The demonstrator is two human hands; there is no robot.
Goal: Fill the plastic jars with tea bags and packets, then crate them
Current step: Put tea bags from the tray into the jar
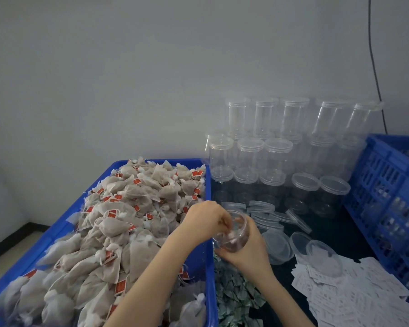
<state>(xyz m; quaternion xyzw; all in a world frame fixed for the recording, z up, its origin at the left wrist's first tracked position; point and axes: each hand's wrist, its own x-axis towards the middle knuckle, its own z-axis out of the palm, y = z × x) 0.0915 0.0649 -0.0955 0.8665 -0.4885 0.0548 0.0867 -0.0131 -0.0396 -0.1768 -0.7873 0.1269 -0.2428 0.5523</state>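
Right hand (248, 246) grips clear plastic jar (234, 234), fingers curled round it; left hand (206, 220) fingers bunched at jar mouth, contents blurred.

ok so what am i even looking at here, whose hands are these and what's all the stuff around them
This is one picture from a wide-angle camera worn on a person's head, looking forward and down at their own two bare hands. There is no robot.

The right hand grips a clear plastic jar, tilted, with its mouth open. The left hand has its fingers at that mouth, apparently putting something in; the blur hides what.

On the left is a blue tray heaped with tea bags that have red tags. Behind the hands, empty lidded jars are stacked against the wall. Loose clear lids lie on the dark table, beside white packets and a pile of greenish packets. A blue slatted crate stands on the right.
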